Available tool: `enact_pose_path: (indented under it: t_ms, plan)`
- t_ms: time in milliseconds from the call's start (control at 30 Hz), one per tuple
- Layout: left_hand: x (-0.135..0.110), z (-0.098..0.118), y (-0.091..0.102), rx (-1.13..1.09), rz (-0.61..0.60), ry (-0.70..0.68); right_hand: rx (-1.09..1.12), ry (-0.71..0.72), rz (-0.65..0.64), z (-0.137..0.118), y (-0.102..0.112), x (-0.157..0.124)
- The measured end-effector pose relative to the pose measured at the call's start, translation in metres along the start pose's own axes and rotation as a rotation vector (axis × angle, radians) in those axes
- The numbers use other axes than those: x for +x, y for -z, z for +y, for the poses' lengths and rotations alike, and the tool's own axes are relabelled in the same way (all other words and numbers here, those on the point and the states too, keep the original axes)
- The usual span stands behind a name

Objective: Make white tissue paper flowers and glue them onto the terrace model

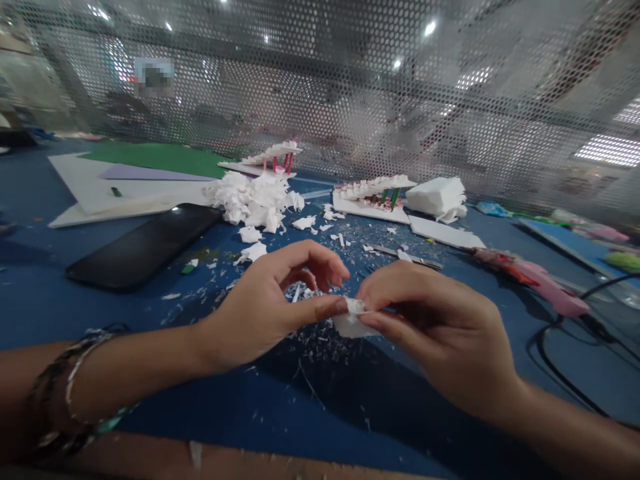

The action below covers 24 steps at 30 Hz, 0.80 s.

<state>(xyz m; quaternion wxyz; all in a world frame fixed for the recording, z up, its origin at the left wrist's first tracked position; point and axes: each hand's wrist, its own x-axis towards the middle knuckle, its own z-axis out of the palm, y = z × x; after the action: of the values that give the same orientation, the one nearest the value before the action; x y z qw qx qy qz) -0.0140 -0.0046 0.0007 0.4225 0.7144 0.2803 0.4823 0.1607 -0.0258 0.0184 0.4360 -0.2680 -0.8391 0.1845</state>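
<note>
Between my hands is a small piece of white tissue paper (353, 325), crumpled at its top edge and hanging loose below. My right hand (447, 323) pinches it between thumb and fingers. My left hand (260, 307) touches the tissue with its thumb tip, while its other fingers curve above, apart from the thumb. Beyond the hands lies a heap of crumpled white tissue pieces (255, 200). A folded stack of white tissue (437, 198) sits farther to the right.
A black phone (147, 247) lies at left, near green and white sheets (155, 159). Two small white stair models (275, 157) stand at the back. Tweezers (407, 257) lie beyond my right hand. A pink glue gun (537, 277) with black cable is at right. Scraps litter the blue table (210, 400).
</note>
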Motion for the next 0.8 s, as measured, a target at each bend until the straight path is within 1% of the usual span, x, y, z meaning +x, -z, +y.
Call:
enact_pose_path:
  t_ms: [67, 167, 333, 467, 600, 800]
  plan:
    - [-0.0015, 0.0020, -0.0006, 0.053, 0.004, -0.014, -0.033, 0.029, 0.015, -0.0003, -0.0001, -0.0007]
    - [-0.0037, 0.0053, -0.0017, 0.122, -0.024, -0.020, -0.092, 0.028, 0.046, -0.0004, -0.0002, -0.0012]
    - [-0.0063, 0.0070, -0.0033, 0.101, -0.037, -0.024, -0.168, 0.018, 0.051, -0.0004, 0.0014, -0.0016]
    - [-0.0074, 0.0065, -0.0024, 0.066, -0.086, -0.022, -0.174, 0.033, 0.024, -0.0006, 0.0035, -0.0020]
    - [-0.0057, 0.0066, -0.0015, 0.114, -0.087, -0.026, -0.163, 0.029, -0.014, -0.0011, 0.0034, -0.0009]
    - [-0.0014, 0.0054, -0.0023, 0.073, -0.098, 0.046, -0.096, 0.011, -0.036, 0.0003, -0.0010, -0.0024]
